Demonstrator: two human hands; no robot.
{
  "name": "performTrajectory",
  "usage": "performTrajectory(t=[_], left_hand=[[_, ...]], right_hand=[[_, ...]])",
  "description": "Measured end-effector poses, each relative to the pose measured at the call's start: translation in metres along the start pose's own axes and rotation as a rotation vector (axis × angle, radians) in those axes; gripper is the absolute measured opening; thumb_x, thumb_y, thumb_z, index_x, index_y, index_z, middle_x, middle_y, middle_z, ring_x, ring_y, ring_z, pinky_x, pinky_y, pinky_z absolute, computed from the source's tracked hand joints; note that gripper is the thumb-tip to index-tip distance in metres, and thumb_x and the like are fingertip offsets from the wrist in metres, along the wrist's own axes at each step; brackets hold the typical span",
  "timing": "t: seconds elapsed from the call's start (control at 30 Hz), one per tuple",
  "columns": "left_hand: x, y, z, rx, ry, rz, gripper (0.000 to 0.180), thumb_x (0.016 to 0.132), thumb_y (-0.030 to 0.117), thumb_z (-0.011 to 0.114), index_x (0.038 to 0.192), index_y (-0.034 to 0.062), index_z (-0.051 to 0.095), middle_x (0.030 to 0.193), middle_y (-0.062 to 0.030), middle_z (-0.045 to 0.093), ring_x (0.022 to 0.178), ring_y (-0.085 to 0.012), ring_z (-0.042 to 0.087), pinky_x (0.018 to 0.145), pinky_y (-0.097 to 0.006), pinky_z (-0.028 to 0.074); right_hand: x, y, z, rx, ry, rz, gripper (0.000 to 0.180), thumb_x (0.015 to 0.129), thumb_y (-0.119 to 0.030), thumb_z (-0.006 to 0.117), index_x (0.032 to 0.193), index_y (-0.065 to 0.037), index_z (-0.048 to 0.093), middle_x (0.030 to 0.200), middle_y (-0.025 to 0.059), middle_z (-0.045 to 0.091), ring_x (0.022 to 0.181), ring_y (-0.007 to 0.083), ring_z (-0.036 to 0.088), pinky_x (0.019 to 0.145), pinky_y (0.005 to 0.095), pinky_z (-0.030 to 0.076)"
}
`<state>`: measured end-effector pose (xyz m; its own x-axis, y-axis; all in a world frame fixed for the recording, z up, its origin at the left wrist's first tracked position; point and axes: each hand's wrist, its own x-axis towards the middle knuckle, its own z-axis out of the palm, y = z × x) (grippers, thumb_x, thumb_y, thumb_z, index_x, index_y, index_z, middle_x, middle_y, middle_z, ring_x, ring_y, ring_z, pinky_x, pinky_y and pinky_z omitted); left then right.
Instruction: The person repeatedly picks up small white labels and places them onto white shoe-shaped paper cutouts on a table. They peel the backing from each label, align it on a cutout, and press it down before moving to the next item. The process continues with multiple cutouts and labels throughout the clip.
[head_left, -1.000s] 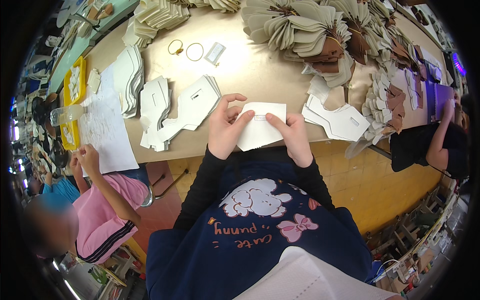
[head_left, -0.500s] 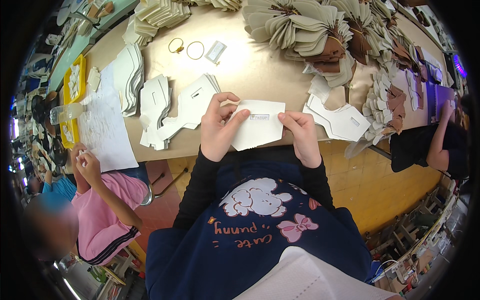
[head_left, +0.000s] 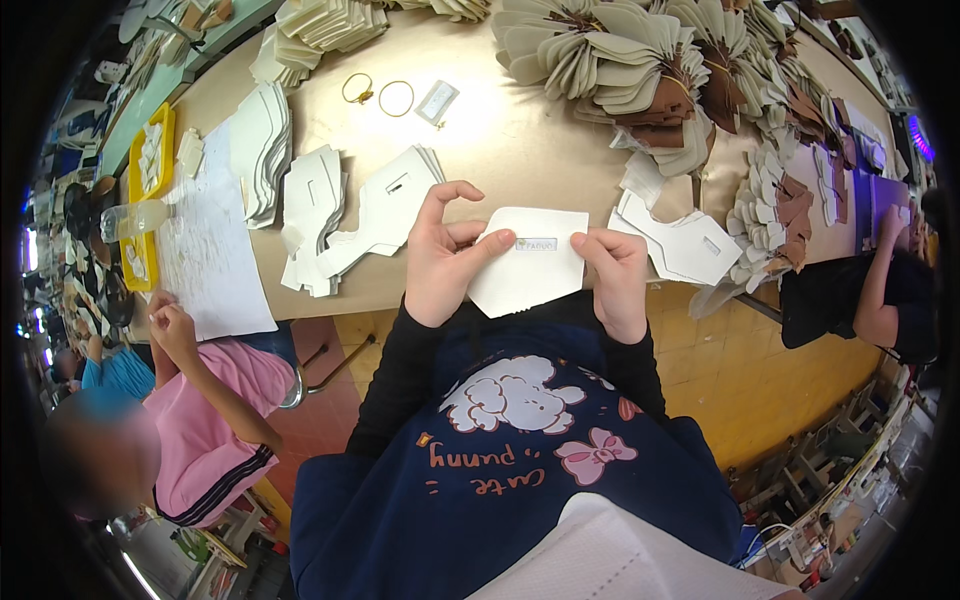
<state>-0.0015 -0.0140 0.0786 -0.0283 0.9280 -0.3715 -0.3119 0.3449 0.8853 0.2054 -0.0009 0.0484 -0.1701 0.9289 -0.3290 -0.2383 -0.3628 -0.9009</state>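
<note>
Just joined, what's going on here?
The person's left hand and right hand hold a white piece from both sides; a small rectangular label shows on it. On the table, slotted white pieces lie to the left, more white pieces to the right. A co-worker in pink is at left.

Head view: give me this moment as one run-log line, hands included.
Left hand: holds white piece, thumb by label | Right hand: grips its right edge | Table: white stacks
</note>
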Motion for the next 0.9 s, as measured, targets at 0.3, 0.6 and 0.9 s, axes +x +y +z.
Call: performTrajectory(t=[0.3,0.6,0.9], left_hand=[[-0.004,0.001,0.000,0.039,-0.020,0.046,0.042,0.092,0.006,0.073,0.120,0.0063,0.042,0.088,-0.0161,0.075,0.073,-0.0095,0.067,0.060,-0.020,0.049],[0.000,-0.002,0.003,0.194,-0.094,-0.050,0.042,0.096,0.012,0.069,0.133,-0.0024,0.054,0.090,-0.0101,0.074,0.079,-0.0073,0.065,0.072,-0.020,0.051],[-0.004,0.000,-0.001,0.088,-0.061,-0.219,0.030,0.097,0.018,0.068,0.111,-0.0087,0.067,0.093,-0.0098,0.075,0.077,-0.0077,0.066,0.068,-0.021,0.052]], right_hand=[[0.000,-0.010,0.000,0.088,-0.058,0.011,0.020,0.094,-0.009,0.067,0.097,0.010,0.074,0.082,0.0051,0.072,0.071,0.0057,0.060,0.065,0.0210,0.046],[0.001,-0.010,0.007,-0.022,-0.065,0.087,0.021,0.093,-0.009,0.071,0.101,0.010,0.074,0.085,0.0069,0.074,0.073,0.0055,0.062,0.064,0.0207,0.047],[0.000,-0.010,0.010,0.078,-0.066,0.135,0.019,0.091,-0.007,0.073,0.095,0.011,0.074,0.081,0.0101,0.074,0.067,0.0082,0.065,0.059,0.0211,0.048]])
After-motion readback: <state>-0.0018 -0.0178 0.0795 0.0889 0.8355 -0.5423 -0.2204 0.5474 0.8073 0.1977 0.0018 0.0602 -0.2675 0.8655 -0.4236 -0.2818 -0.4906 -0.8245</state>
